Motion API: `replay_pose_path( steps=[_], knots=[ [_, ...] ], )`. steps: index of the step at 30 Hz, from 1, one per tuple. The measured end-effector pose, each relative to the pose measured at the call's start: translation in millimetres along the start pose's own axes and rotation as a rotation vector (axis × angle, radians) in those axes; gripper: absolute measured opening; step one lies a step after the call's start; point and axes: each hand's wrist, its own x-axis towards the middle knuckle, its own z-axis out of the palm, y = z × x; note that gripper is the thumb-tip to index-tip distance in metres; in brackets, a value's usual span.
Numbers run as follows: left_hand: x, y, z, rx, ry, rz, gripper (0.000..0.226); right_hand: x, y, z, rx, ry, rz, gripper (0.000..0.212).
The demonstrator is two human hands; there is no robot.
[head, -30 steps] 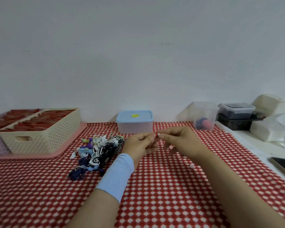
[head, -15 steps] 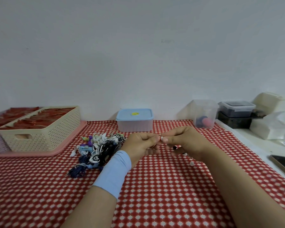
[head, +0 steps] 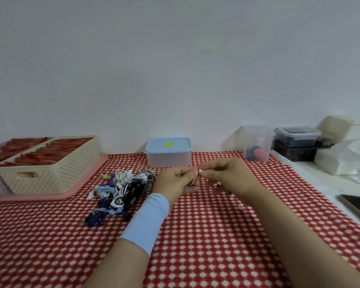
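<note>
Two forearms come up from the bottom of the frame over a red-and-white cloth point(head: 195, 246) that covers the table. The left one wears a pale blue wristband point(head: 146, 221).

At the centre the two hands meet just above the cloth. The left hand point(head: 176, 181) has its fingers curled and its thumb and forefinger pressed together. The right hand point(head: 229, 177) mirrors it, and both pinch one small white bead point(head: 200, 171) between their fingertips. A thin coppery piece point(head: 192, 181) shows under the left fingers, too small to make out. Below the right wrist a second pale bead point(head: 240, 206) lies loose on the cloth.

Left of the hands sits a tangled pile of cords point(head: 121, 190) – white, black, blue and purple. At the right edge a dark phone point(head: 357, 206) lies flat on a white surface.

Farther back on the left, a cream basket point(head: 50, 177) full of red pieces stands on a pink tray point(head: 87, 183). Behind the hands, against the wall, is a box with a blue lid point(head: 168, 151). To its right stands a clear tub point(head: 257, 142) with a pink and a dark thing inside – then a lidded dark box point(head: 297, 136) stacked on a black one.
</note>
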Motion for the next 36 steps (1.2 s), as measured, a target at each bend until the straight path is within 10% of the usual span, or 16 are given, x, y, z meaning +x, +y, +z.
replay_pose_path(
  steps=[16,36],
  knots=[
    [-2,2,-3,0.153,0.056,0.16,0.012,-1,-3,3,-0.145,0.1,-0.196,0.012],
    [-3,6,-4,0.158,-0.024,0.233,0.012,2,-3,-7,0.352,-0.198,0.229,0.033]
  ],
)
